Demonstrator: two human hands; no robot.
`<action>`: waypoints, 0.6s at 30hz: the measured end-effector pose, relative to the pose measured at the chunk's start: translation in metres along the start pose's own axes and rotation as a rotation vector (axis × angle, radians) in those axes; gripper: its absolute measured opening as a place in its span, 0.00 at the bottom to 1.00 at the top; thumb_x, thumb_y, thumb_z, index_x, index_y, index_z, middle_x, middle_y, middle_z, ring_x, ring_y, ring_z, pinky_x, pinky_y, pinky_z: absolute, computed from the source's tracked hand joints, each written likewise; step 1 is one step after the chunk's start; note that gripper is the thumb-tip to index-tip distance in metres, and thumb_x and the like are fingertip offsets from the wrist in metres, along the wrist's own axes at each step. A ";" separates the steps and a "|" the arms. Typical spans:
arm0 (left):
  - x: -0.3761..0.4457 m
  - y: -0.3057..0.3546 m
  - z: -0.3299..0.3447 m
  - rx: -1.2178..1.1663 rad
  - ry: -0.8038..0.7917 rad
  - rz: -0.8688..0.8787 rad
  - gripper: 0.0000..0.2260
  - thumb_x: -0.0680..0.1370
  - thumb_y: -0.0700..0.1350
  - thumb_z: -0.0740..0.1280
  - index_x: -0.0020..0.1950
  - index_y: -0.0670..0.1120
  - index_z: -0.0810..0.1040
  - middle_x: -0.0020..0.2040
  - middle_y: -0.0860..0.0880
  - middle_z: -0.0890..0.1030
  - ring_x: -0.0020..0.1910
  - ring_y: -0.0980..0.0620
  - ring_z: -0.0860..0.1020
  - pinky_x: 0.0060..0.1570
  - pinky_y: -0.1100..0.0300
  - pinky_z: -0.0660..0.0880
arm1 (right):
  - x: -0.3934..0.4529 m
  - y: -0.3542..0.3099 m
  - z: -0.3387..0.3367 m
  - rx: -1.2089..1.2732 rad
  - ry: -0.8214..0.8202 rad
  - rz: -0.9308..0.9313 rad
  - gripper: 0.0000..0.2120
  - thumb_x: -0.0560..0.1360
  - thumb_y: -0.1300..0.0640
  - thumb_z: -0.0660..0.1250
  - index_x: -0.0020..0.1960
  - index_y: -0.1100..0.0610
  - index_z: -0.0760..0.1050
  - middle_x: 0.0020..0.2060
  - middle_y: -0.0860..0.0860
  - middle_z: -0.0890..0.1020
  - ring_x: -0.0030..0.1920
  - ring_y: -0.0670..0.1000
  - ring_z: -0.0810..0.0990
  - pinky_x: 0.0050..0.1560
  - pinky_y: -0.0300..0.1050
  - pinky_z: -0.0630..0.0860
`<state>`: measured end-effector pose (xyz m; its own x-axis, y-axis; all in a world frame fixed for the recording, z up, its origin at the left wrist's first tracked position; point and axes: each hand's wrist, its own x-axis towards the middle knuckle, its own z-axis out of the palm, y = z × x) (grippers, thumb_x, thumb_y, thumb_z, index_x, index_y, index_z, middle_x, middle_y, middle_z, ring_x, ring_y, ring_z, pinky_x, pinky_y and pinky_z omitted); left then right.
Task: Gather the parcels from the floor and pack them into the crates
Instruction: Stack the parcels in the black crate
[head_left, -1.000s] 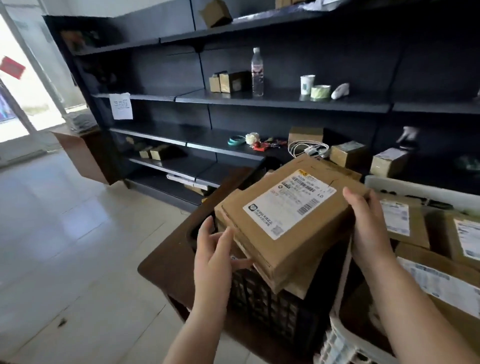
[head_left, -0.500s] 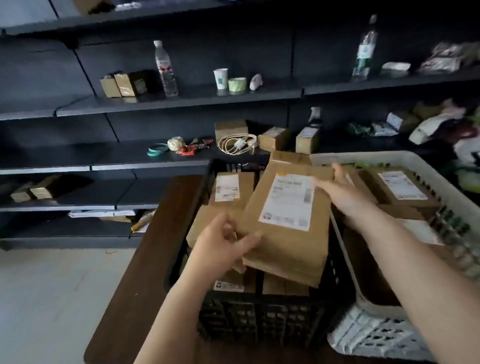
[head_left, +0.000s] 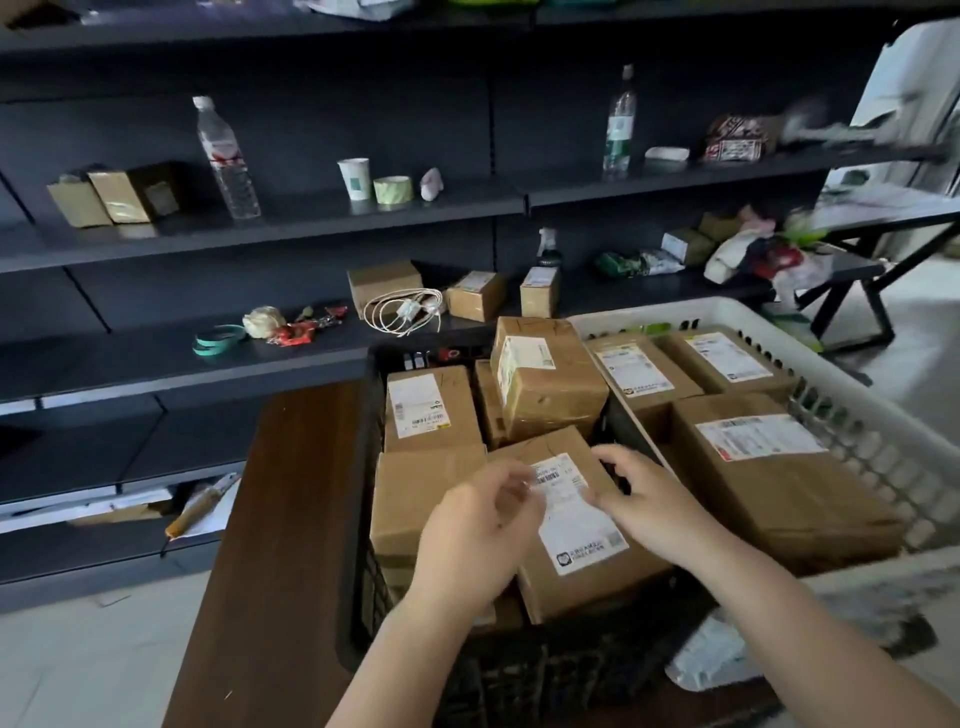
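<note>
A black crate (head_left: 362, 467) on a dark wooden table holds several brown cardboard parcels. The nearest one, a labelled parcel (head_left: 579, 540), lies tilted at the crate's near right. My left hand (head_left: 472, 535) hovers over its left side, blurred, fingers apart and holding nothing. My right hand (head_left: 644, 499) is at its upper right edge, with fingertips touching the label and no clear grip. Other parcels (head_left: 431, 410) (head_left: 545, 384) sit behind it. A white crate (head_left: 649, 312) on the right holds more parcels (head_left: 779, 483).
The wooden table (head_left: 280, 519) extends to the left of the black crate. Dark shelving (head_left: 311, 213) behind carries bottles, a cup, tape rolls, cables and small boxes. A white bag (head_left: 711, 654) lies below the white crate. Pale floor shows at lower left.
The labelled parcel I held with both hands above the black crate now lies inside it. Both hands have loosened from it, and my view has turned to the right and down.
</note>
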<state>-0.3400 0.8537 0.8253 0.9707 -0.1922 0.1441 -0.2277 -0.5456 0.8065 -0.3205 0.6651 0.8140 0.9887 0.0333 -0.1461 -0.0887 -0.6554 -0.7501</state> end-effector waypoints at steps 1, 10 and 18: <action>0.008 0.002 -0.006 -0.049 0.023 0.009 0.07 0.75 0.52 0.65 0.50 0.64 0.73 0.44 0.64 0.78 0.39 0.65 0.76 0.40 0.64 0.77 | 0.009 0.000 -0.005 0.024 0.035 0.000 0.24 0.76 0.48 0.64 0.70 0.47 0.63 0.68 0.45 0.68 0.52 0.38 0.72 0.44 0.27 0.66; 0.150 -0.009 0.002 -0.038 0.026 -0.241 0.21 0.75 0.51 0.66 0.67 0.53 0.66 0.58 0.57 0.74 0.43 0.63 0.72 0.35 0.70 0.66 | 0.125 0.009 -0.040 -0.029 0.079 0.091 0.28 0.74 0.43 0.64 0.70 0.52 0.62 0.65 0.50 0.73 0.64 0.54 0.71 0.66 0.57 0.66; 0.190 -0.040 0.028 -0.039 -0.062 -0.480 0.20 0.77 0.50 0.63 0.67 0.47 0.68 0.60 0.49 0.76 0.49 0.55 0.70 0.47 0.62 0.68 | 0.185 0.008 -0.012 -0.215 0.174 -0.029 0.28 0.75 0.41 0.59 0.70 0.56 0.62 0.62 0.53 0.75 0.66 0.57 0.69 0.73 0.60 0.47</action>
<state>-0.1482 0.8160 0.8043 0.9588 0.0249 -0.2830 0.2490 -0.5534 0.7949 -0.1369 0.6574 0.7887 0.9980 -0.0638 0.0002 -0.0511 -0.8016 -0.5956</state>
